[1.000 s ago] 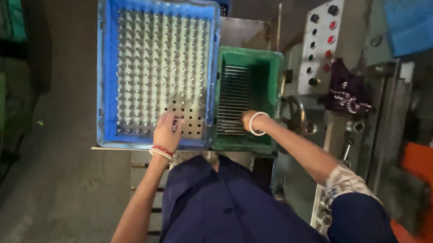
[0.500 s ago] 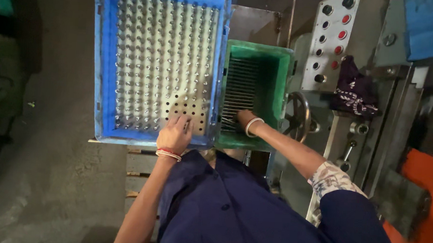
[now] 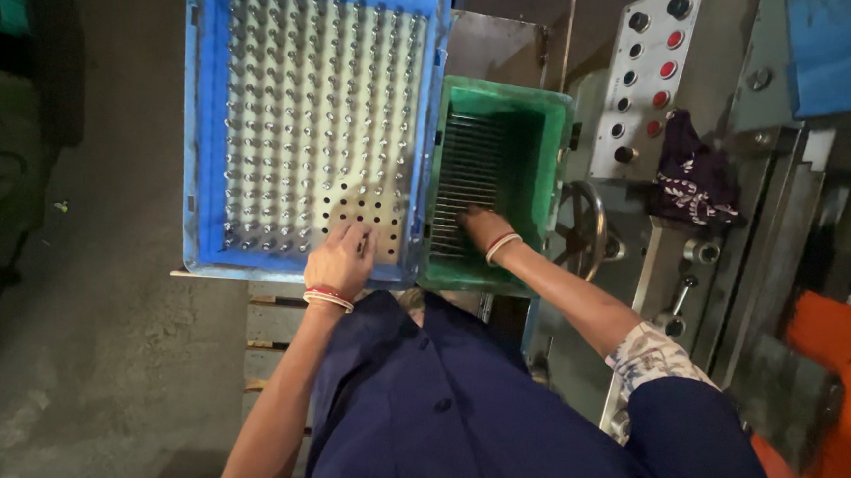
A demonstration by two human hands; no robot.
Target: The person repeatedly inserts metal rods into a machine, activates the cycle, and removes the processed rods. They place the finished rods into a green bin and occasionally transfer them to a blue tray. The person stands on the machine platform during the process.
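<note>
A blue crate (image 3: 192,126) holds a pale perforated plate (image 3: 368,206) whose holes are mostly filled with upright metal pins (image 3: 297,93). A patch of bare holes shows at its near right corner. My left hand (image 3: 340,260) rests on the plate at that patch, fingers curled; whether it holds a pin is hidden. Right of it stands a green crate (image 3: 549,158) with a row of thin dark rods (image 3: 469,163) lying inside. My right hand (image 3: 482,225) reaches down into the green crate, fingers on the rods at their near end.
A grey control panel (image 3: 645,80) with black and red buttons stands right of the green crate. Below it are a metal handwheel (image 3: 591,229) and a dark cloth (image 3: 693,177). An orange machine part (image 3: 844,393) is at the far right. Bare concrete floor (image 3: 74,346) lies to the left.
The view has shifted, so both crates sit lower and more central. My right hand has slid left and deeper into the green crate. My left hand stays at the bare holes.
</note>
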